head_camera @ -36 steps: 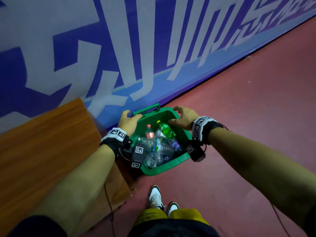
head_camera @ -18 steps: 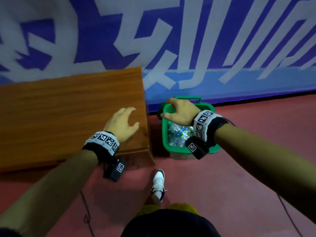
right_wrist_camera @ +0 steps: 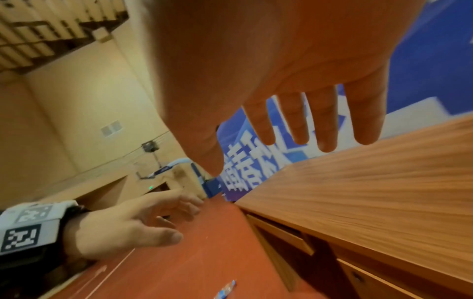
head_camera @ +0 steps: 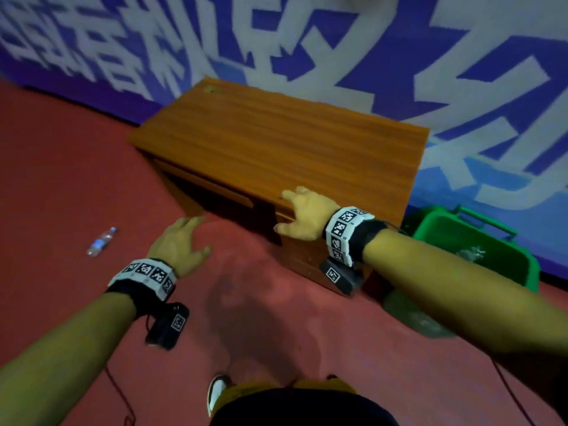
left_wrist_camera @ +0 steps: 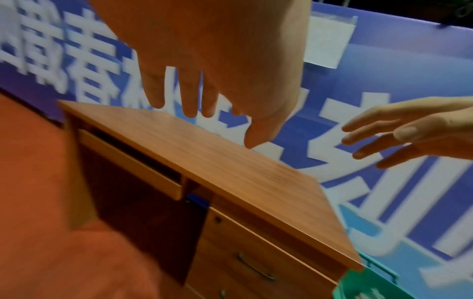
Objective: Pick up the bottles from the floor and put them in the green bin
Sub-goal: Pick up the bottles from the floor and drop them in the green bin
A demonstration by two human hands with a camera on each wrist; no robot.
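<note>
A clear plastic bottle [head_camera: 101, 241] with a blue label lies on the red floor at the left; it also shows low in the right wrist view as the bottle [right_wrist_camera: 226, 289]. The green bin [head_camera: 522, 259] stands at the right against the wall, with clear bottles inside; its corner, the bin [left_wrist_camera: 368, 287], shows in the left wrist view. My left hand [head_camera: 179, 244] hovers over the floor, fingers spread, holding nothing. My right hand [head_camera: 304, 215] is spread over the front edge of the wooden desk, also holding nothing.
A wooden desk [head_camera: 276, 142] with drawers stands against the blue and white banner wall [head_camera: 399, 56], between the bottle and the bin. A thin cable [head_camera: 510, 392] trails on the red floor at the right. My shoe [head_camera: 216, 392] is at the bottom.
Both hands have let go of the green bin and swung left past the desk. My view has turned left, so the bin sits at the far right and a floor bottle has come into sight.
</note>
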